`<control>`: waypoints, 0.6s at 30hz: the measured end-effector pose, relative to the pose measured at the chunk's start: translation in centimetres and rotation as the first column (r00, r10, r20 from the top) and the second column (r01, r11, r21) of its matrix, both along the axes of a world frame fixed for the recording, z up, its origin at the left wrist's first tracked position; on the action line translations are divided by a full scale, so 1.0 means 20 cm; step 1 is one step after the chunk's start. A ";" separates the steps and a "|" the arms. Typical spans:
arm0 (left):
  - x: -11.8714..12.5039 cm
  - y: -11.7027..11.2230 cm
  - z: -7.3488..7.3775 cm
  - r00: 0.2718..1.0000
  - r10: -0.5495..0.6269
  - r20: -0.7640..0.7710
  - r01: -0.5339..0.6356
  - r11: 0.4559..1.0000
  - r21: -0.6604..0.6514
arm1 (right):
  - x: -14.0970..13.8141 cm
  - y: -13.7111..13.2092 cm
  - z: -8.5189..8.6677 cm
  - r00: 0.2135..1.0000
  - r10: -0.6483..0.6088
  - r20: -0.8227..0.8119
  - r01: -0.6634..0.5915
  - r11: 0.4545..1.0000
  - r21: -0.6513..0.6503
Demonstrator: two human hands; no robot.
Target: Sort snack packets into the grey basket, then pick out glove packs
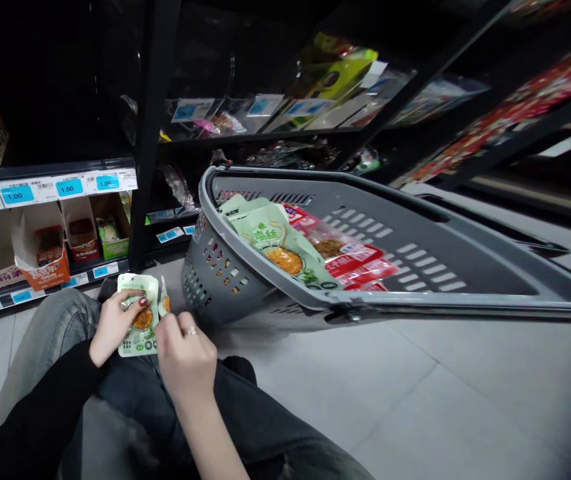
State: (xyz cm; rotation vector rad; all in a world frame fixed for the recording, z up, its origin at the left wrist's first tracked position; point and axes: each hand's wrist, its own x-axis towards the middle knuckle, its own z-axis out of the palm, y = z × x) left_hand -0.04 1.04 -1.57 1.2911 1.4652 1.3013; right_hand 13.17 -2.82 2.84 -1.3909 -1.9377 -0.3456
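Observation:
Over my lap, my left hand (116,323) holds a light green snack packet (135,345) with a picture of orange-brown food, the thumb lying across its front. My right hand (185,352) is closed just to the right, its fingers pinching a second green snack packet (164,297) seen nearly edge-on. Most of that second packet is hidden by the fingers. Close by on the right stands a grey shopping basket (415,227). Inside it lie similar green packets (265,233) and red packets (352,257) with a clear window.
Black store shelves (152,87) rise ahead, with price labels (70,187) along their edges. Small open display boxes (45,253) sit on the low left shelf. Packaged goods (340,77) lie higher up. Grey tiled floor (405,387) extends below the basket.

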 end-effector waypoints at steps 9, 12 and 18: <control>0.04 -0.02 0.00 0.900 -0.049 0.433 0.092 0.993 -0.079 | -0.14 -0.06 -0.05 0.989 0.111 0.099 -0.107 0.993 -0.047; 0.02 -0.01 0.01 0.848 -0.033 0.530 0.108 0.988 -0.112 | -0.01 0.02 -0.01 0.972 0.098 -0.214 -0.140 0.972 -0.191; 0.02 -0.02 0.01 0.824 -0.069 0.562 0.174 0.975 -0.136 | 0.16 0.14 -0.05 0.594 -0.144 -0.792 -0.577 0.610 -0.544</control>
